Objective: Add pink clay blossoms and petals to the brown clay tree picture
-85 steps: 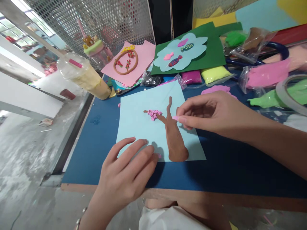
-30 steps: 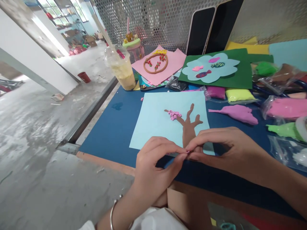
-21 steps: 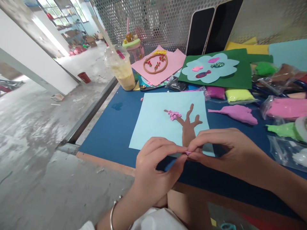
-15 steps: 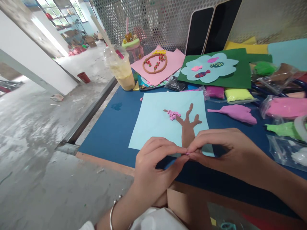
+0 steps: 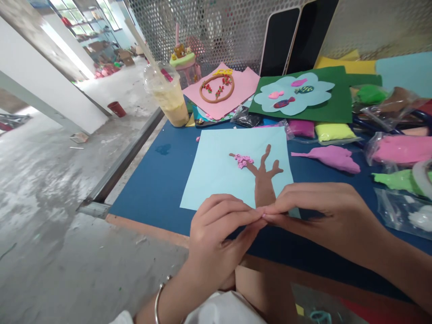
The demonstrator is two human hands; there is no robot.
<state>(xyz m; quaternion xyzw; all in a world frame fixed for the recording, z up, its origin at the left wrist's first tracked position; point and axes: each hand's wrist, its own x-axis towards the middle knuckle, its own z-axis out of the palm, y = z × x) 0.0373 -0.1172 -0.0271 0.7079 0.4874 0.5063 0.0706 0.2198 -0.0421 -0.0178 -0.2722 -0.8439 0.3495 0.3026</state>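
My left hand (image 5: 222, 229) and my right hand (image 5: 324, 213) meet at the fingertips, both pinching a tiny bit of pink clay (image 5: 263, 215) that is mostly covered by the fingers. They are held over the near edge of a light blue sheet (image 5: 211, 175). On that sheet is a brown clay tree (image 5: 265, 186) with bare branches at the right. Small pink clay blossoms (image 5: 243, 160) cluster along its left branch. A larger lump of pinkish-purple clay (image 5: 334, 158) lies on the table to the right of the sheet.
The blue tabletop (image 5: 145, 189) also bears a plastic drink cup (image 5: 168, 101) at the back left. Behind the sheet are a pink card (image 5: 216, 101) and a green card with clay fish (image 5: 263, 108). Bagged clay (image 5: 401, 150) is heaped at the right, near a tape roll (image 5: 423, 177).
My fingertips have closed tighter around the pink clay, so less of it shows. My right hand's fingers have shifted slightly. The sheet and the tree look the same.
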